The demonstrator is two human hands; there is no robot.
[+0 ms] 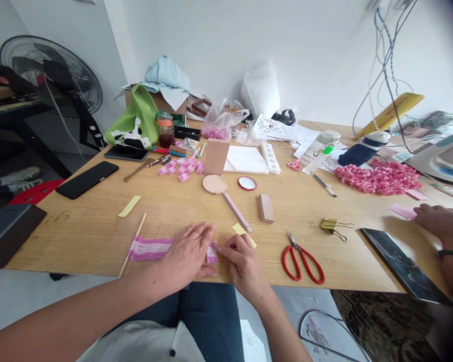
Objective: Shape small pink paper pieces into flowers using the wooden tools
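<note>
A pink and white ribbon strip (151, 249) lies along the front edge of the table, its left end at a thin wooden stick (133, 245). My left hand (191, 250) rests flat across the strip with the fingers stretched out, covering part of it. At the strip's right end, my right hand (240, 259) is closed in a pinch on the ribbon's edge. A piece of yellow tape (243, 234) lies partly behind my right hand. Red-handled scissors (301, 256) lie to the right of that hand.
Beyond my hands are a wooden block (266, 208), a flat mauve stick (237, 211) and a wooden disc (214, 184). A binder clip (334, 229) and a phone (403, 264) are at the right. Another person's hand (440, 221) touches pink paper (403, 210).
</note>
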